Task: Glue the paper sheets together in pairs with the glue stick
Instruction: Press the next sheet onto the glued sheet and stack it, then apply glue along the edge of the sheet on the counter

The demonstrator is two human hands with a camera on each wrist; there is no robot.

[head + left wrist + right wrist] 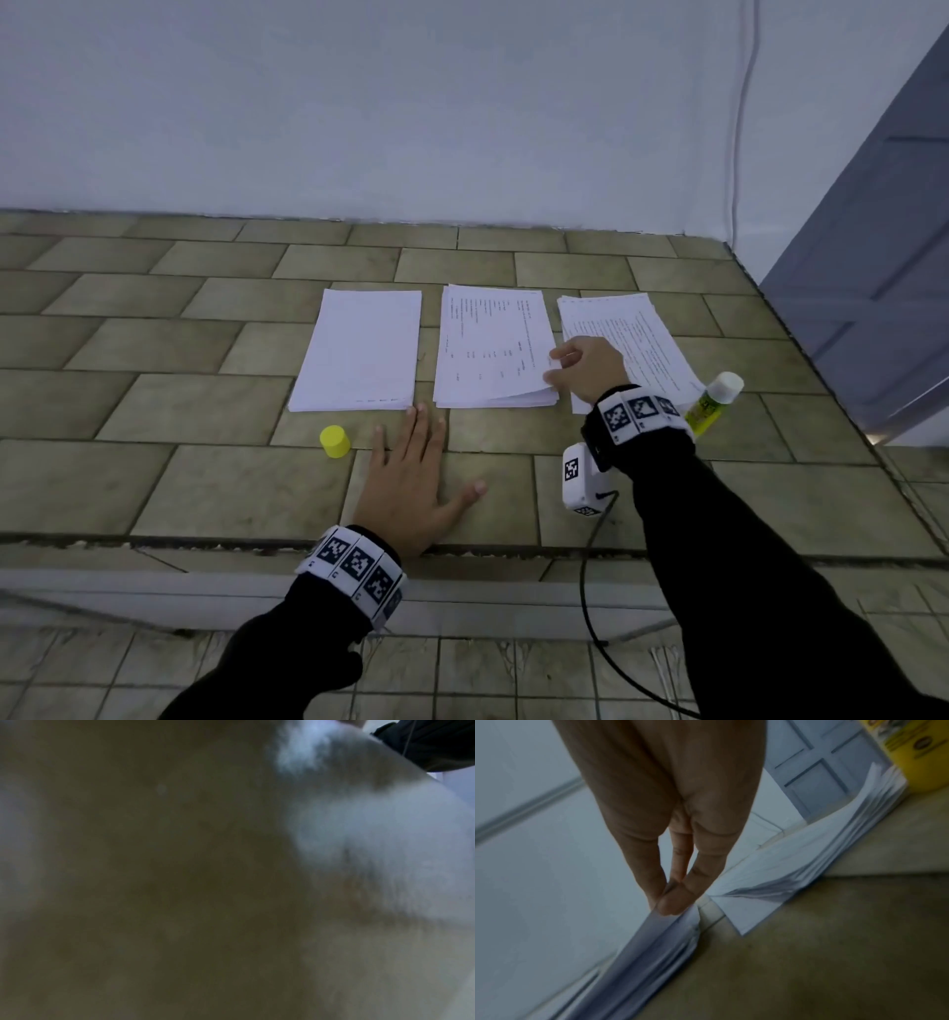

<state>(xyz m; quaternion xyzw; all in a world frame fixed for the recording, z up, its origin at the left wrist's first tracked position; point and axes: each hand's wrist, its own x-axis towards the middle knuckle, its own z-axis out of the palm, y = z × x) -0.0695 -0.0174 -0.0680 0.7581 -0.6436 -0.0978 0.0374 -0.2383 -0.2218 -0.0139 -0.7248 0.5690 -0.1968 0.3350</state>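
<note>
Three paper stacks lie side by side on the tiled counter: a blank left stack [359, 349], a printed middle stack [490, 349] and a printed right stack [637, 334]. My right hand [557, 367] pinches the near right corner of the middle stack's top sheet [664, 921] and lifts it a little. My left hand [416, 478] lies flat with straight fingers on the counter below the stacks, holding nothing. The uncapped glue stick [716, 401] stands by the right stack's near corner. Its yellow cap [335, 441] sits left of my left hand. The left wrist view is only blur.
A white wall rises behind the tiled counter [154, 360], and a cable [739, 128] hangs down it at the right. A grey-blue door [873, 282] stands beyond the counter's right edge. The counter's front edge runs under my left wrist.
</note>
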